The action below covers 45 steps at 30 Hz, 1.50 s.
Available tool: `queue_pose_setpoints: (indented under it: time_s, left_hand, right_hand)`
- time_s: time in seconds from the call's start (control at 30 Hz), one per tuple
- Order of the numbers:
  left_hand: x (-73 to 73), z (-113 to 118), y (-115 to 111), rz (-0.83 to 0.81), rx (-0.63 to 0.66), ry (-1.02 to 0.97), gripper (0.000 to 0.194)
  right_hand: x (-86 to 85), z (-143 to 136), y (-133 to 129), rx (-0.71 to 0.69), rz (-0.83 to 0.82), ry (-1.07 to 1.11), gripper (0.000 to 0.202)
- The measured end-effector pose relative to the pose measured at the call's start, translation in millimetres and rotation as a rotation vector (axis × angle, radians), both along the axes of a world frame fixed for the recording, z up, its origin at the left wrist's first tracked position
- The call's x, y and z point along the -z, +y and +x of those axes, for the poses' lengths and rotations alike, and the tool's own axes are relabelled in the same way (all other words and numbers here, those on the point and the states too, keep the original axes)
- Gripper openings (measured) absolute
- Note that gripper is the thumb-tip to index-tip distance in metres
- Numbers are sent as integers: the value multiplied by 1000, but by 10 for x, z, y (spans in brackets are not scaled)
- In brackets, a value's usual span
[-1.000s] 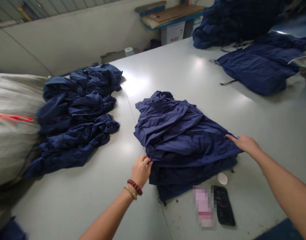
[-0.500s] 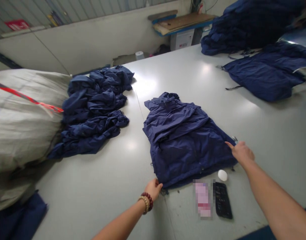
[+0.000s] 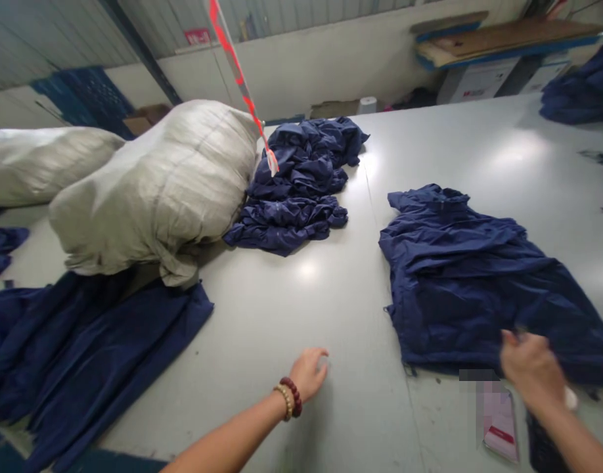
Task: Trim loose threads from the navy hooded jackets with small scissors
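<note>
Left of the navy garment (image 3: 459, 289), left fingers (image 3: 315, 353) gape; right fingers (image 3: 509, 344) blur, hold unclear; red sign (image 3: 197, 36) unreadable.

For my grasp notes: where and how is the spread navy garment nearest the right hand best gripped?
Probably the left corner of its near hem, pinched from the left: the garment lies spread, that corner is uncovered, and the left hand is on that side.

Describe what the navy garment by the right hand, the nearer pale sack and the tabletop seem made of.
Navy garment: probably thin synthetic cloth, fairly matte; crisp creases.
Nearer pale sack: likely woven plastic, faint sheen; stiff-looking folds.
Tabletop: smooth, glossy, perhaps laminate or painted board; bright reflections.
</note>
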<state>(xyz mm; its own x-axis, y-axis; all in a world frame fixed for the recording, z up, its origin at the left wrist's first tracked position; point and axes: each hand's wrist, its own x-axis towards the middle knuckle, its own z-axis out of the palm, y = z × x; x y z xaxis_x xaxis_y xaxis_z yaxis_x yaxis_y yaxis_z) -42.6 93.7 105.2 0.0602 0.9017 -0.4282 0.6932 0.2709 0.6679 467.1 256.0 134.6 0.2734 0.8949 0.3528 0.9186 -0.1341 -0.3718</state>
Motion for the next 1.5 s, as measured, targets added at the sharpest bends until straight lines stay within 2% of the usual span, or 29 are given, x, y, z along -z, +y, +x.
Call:
queue_pose_setpoints:
  time_s: [0.13, 0.2, 0.27, 0.33, 0.37, 0.43, 0.5, 0.6, 0.67, 0.77, 0.9, 1.03, 1.1, 1.2, 1.27, 1.33, 1.43, 1.5]
  left_hand:
    - [122, -951, 57, 184, -36, -11, 35]
    - [200, -1418, 44, 256, -61, -11, 35]
    - [285, -1869, -47, 317, -91, -2, 35]
    - [382, -2287, -231, 366, -133, 10, 35]
    - [437, -2476, -361, 388, -153, 15, 35]
    - [565, -2799, -693, 435, -163, 47, 36]
    - [720, -3027, -1109, 469, -136, 151, 42]
    - [993, -3177, -1760, 492, -71, 378, 61]
    - [1160, -3191, -2091, 520, -28, 480, 67]
    - [1295, -3188, -2321, 558, 24, 545, 65]
    - [1311, -3189, -2315, 604, 33, 565, 62]
    - [1267, -3279, -2299, 645, 48, 530, 61]
    - [1197, -3410, -2319, 658, -11, 560, 60]
    - [1058, -3693, -2325, 656, -194, 729, 60]
    - [988, -3899, -2271, 640, -328, 866, 65]
    - [959, -4088, -2159, 577, -412, 952, 62]
    - [956, -4301, -1937, 450, -416, 971, 42]
    - [943, -4376, -1810, 429, -403, 953, 39]
  right_hand:
    - [358, -2408, -559, -419, -296, 151, 52]
    - [503, -3548, -810, -537, -373, 243, 43]
    - [670, -4520, -1045, -644, -391, 254, 38]
    - [888, -5277, -1281, -760, -396, 251, 37]
    - [1016, -5570, -1401, -818, -389, 247, 38]
    - [1287, -5984, -1634, -918, -346, 223, 42]
    - [1543, -6201, -1830, -986, -266, 167, 44]
    - [1811, -6286, -2023, -1022, -172, 83, 44]
    - [1885, -6273, -2127, -1003, -156, 67, 46]
    - [1873, -6250, -2342, -957, -147, 37, 46]
    - [1783, -6273, -2653, -923, -164, -45, 39]
    - [1733, -6298, -2754, -893, -198, -55, 38]
    - [1718, -6300, -2753, -890, -196, -53, 37]
    - [1698, -6300, -2754, -899, -184, -41, 35]
    - [1695, -6300, -2760, -902, -175, -31, 34]
    - [1704, -6297, -2764, -903, -163, -9, 33]
    - [1720, -6290, -2760, -915, -134, 44, 30]
    - [1716, -6287, -2752, -919, -137, 72, 28]
